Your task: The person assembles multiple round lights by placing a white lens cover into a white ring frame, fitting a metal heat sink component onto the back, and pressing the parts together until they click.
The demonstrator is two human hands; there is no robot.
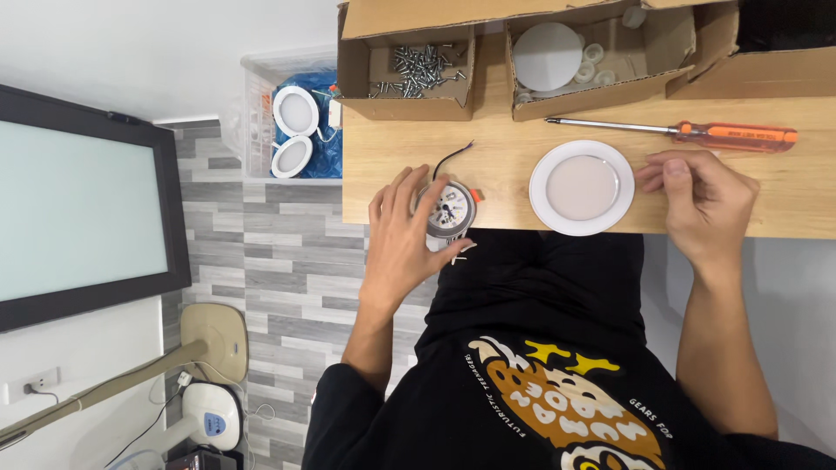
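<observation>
Lamp body (453, 211) under left hand (402, 239); box (406, 96) holds screws (421, 67).

Round the white round lamp cover (582, 187) there's bare wood on the far side, up to the orange-handled screwdriver (688, 131) lying across as a bar. Beyond that, two open cardboard boxes (601, 61) wall off the far edge. To one side the right hand (701, 202) nearly touches the cover; on the other, a clear lane separates it from the left hand (402, 239) cupping a lamp body (450, 211).
</observation>
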